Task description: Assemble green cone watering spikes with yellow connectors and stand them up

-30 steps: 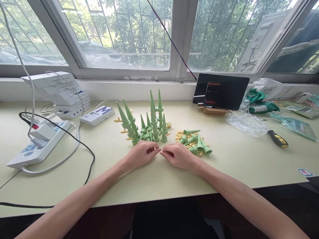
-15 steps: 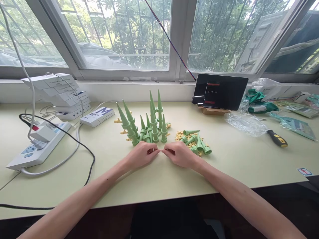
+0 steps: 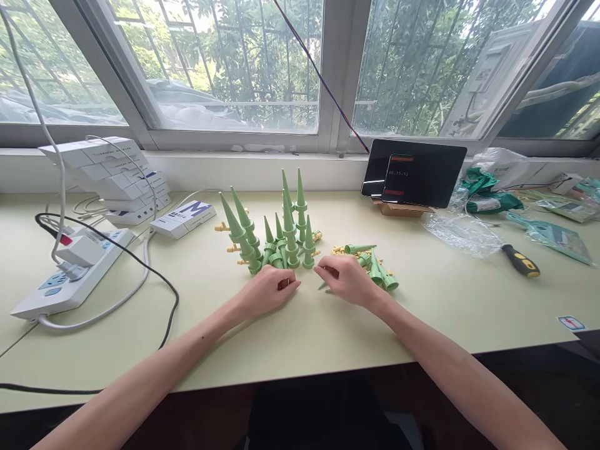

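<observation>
We have a cluster of upright green spikes (image 3: 289, 237) on the pale surface (image 3: 290, 337), tips up, some tall and some short, those at the left end leaning. Small yellow spouts (image 3: 233, 249) stick out from the sides of several.

Our left hand (image 3: 267, 290) rests just on the near side of the cluster, partly covering its base from our view. Its fingers are curled in toward the thumb; we cannot tell whether they grip anything or whether the knuckles touch the spikes.

Our right hand (image 3: 347, 279) is just to the near right of the cluster, well apart from the left. Its fingers are bent, thumb and forefinger drawn together, and a thin green tip (image 3: 322, 285) pokes out below them; the rest is hidden, so we cannot tell whether they hold it.

Right of the cluster, partly behind the right hand, lies a heap of loose green spikes (image 3: 375, 270) and yellow pieces (image 3: 340, 250). Behind and right of the cluster a phone (image 3: 398, 178) leans against a tablet (image 3: 435, 175). Farther right of it we see a screwdriver (image 3: 521, 260); to its left, a white box (image 3: 184, 219) and a power strip (image 3: 96, 269).
</observation>
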Tool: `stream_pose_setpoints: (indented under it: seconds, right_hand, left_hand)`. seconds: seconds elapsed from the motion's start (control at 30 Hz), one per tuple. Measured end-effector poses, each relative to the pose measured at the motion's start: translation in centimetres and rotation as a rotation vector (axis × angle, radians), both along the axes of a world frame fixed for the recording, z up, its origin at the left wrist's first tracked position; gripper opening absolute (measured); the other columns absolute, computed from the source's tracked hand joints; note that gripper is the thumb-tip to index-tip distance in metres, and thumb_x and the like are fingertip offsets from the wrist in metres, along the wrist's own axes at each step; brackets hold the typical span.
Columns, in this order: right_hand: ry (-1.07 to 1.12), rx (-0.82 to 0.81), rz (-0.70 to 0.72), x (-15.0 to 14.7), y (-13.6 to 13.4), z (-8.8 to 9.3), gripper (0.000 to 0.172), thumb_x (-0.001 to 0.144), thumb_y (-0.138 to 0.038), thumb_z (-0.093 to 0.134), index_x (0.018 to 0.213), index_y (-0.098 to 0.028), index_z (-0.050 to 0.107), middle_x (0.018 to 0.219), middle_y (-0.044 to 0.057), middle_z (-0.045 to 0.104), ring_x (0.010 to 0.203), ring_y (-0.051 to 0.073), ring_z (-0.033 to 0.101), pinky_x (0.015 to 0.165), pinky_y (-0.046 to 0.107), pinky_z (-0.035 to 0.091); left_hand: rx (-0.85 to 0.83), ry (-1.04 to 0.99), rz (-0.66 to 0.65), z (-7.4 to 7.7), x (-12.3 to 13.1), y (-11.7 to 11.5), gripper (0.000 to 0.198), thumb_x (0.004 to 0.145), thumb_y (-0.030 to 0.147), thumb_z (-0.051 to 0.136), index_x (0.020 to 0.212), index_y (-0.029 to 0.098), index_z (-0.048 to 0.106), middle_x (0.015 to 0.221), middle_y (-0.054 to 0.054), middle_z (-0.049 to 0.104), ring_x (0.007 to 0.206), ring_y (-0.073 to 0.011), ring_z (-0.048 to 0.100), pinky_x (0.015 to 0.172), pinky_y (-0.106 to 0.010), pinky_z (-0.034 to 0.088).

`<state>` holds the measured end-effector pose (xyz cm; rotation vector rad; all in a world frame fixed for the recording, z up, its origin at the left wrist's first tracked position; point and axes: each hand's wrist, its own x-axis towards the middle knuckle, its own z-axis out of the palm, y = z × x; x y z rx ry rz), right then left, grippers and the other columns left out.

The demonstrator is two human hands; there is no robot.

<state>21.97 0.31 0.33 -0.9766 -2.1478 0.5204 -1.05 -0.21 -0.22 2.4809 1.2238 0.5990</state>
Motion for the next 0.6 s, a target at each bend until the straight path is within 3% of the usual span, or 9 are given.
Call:
stream_pose_setpoints:
  seconds: [0.27, 0.47, 0.6]
  right_hand:
    - [0.055, 0.025, -0.169, 1.1, 0.5, 0.5, 0.026, 0.094, -0.026, 0.050, 0.070, -0.018, 0.056, 0.057, -0.004, 0.048, 0.052, 0.010, 0.036, 0.056, 0.024, 0.033]
    - [0.073, 0.115, -0.300, 2.5, 1.7, 0.9, 0.018, 0.093, -0.023, 0.050, 0.079, -0.018, 0.061, 0.068, 0.000, 0.059, 0.060, 0.013, 0.050, 0.061, 0.024, 0.039]
    - [-0.047, 0.101, -0.421, 4.6, 3.3, 0.8, 0.016, 0.090, -0.020, 0.052, 0.096, -0.017, 0.066, 0.083, 0.004, 0.066, 0.071, 0.016, 0.057, 0.071, 0.028, 0.044]
  left_hand:
    - [-0.033, 0.002, -0.009, 0.2, 0.2, -0.1, 0.032, 0.093, 0.031, 0.051, 0.066, 0.016, 0.056, 0.049, 0.005, 0.046, 0.046, -0.0074, 0.037, 0.051, -0.022, 0.031]
    - [-0.031, 0.001, -0.031, 0.2, 0.2, -0.2, 0.032, 0.093, 0.031, 0.050, 0.067, 0.016, 0.059, 0.050, 0.004, 0.047, 0.046, -0.0079, 0.038, 0.050, -0.023, 0.032]
    - [-0.027, -0.011, -0.050, 0.2, 0.2, -0.3, 0.028, 0.094, 0.031, 0.050, 0.074, 0.016, 0.063, 0.052, 0.004, 0.052, 0.046, -0.0077, 0.043, 0.052, -0.022, 0.034]
